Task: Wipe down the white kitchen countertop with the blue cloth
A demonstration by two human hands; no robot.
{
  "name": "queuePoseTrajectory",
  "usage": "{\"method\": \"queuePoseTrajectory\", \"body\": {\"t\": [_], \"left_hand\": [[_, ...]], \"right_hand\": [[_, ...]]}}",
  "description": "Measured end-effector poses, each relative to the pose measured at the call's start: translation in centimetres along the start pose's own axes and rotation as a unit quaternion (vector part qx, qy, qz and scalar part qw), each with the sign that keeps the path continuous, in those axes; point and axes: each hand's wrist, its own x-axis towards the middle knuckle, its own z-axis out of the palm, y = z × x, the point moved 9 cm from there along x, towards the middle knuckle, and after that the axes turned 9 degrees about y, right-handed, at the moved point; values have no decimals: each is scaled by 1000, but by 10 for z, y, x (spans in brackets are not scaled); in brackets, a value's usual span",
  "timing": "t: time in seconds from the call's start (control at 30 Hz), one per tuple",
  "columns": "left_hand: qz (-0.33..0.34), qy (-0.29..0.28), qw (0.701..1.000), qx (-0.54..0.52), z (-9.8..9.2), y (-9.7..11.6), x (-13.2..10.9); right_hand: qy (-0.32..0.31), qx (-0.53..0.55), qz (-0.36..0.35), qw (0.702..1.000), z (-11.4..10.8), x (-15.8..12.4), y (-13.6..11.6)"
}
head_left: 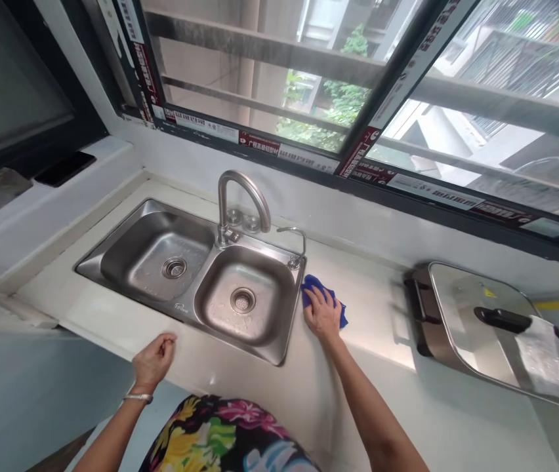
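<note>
My right hand (323, 314) presses a blue cloth (341, 313) flat on the countertop, just right of the sink's right edge. Its fingers are bent over the cloth. My left hand (155, 359) hovers at the counter's front edge with its fingers curled in, and nothing shows in it. Between and beyond my hands lies a double-bowl steel sink (161, 306). Wet spots show in its bowls. A curved faucet (240, 180) rises behind the divider, and a smaller thin spout (299, 239) stands at the back right corner.
An electric pan with a glass lid (471, 308) sits on the countertop (378, 406) at the right. A dark phone (65, 168) lies on the ledge at the left. Behind the sink run a white wall and a window frame (260, 141).
</note>
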Motion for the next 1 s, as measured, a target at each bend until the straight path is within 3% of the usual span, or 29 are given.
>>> {"method": "queuePoseTrajectory", "body": {"t": [0.5,0.73,0.87,1.0], "left_hand": [[6,-12,1000,-8,3,5,-2],[8,-25,1000,-3,5,6,-1],[20,-18,1000,-3,4,6,-1],[24,-14,1000,1,4,5,-2]], "right_hand": [[-23,78,-78,994,-53,-157,-69],[-70,109,-187,974,-79,-225,-75],[-84,95,-182,975,-77,-229,-71],[-61,95,-137,984,-69,-202,-74]]}}
